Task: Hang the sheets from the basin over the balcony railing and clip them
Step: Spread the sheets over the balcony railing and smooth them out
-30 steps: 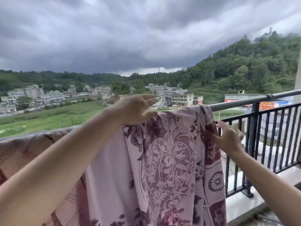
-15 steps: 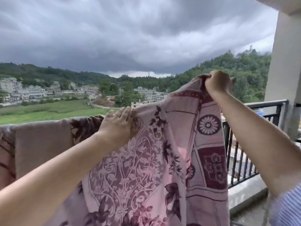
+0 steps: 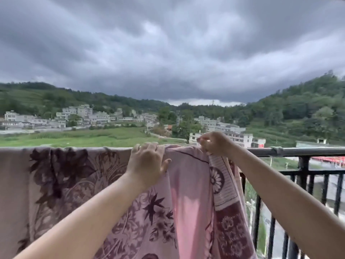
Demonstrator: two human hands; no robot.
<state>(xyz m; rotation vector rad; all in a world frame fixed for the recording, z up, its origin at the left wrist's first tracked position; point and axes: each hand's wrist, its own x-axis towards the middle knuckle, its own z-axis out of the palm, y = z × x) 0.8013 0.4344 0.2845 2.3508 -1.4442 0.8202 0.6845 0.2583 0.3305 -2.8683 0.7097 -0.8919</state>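
Note:
A pink sheet point(image 3: 74, 184) with dark purple flower patterns hangs over the balcony railing point(image 3: 298, 151) and covers its left and middle stretch. My left hand point(image 3: 147, 165) lies on top of the sheet at the rail, fingers curled over the fold. My right hand point(image 3: 214, 143) pinches the sheet's right edge at the top of the rail. The basin and any clips are out of view.
The bare black rail and its vertical bars point(image 3: 306, 193) run on to the right of the sheet. Beyond the railing lie green fields, village buildings, wooded hills and a dark cloudy sky.
My right hand has brought the sheet's raised corner down onto the rail. My left hand has moved up to the top of the rail. The view has turned left, away from the pillar.

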